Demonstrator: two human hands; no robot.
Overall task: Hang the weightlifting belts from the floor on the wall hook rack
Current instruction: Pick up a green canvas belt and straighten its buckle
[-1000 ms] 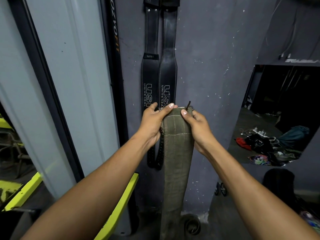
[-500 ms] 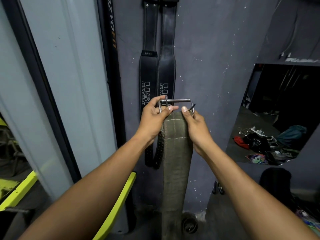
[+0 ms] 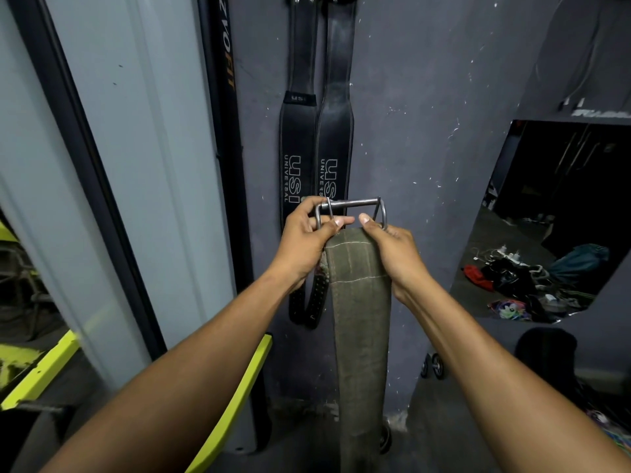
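We see an olive-green belt (image 3: 360, 322) with pale stitching and a silver metal buckle (image 3: 351, 208), two black belts (image 3: 316, 148) lettered in grey, a dark grey wall (image 3: 426, 97) flecked white, and a lime-yellow frame (image 3: 239, 397).

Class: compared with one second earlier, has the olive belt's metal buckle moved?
Yes. The buckle has flipped up above the olive belt, standing against the black hanging belts.

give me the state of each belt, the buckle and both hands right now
olive canvas belt: held up at its top end, hanging down straight, not on a hook
metal buckle: upright above the belt's top edge, clear of the wall
two black leather belts: hanging on the wall side by side
left hand: closed on the belt's top left corner and buckle
right hand: closed on the top right corner
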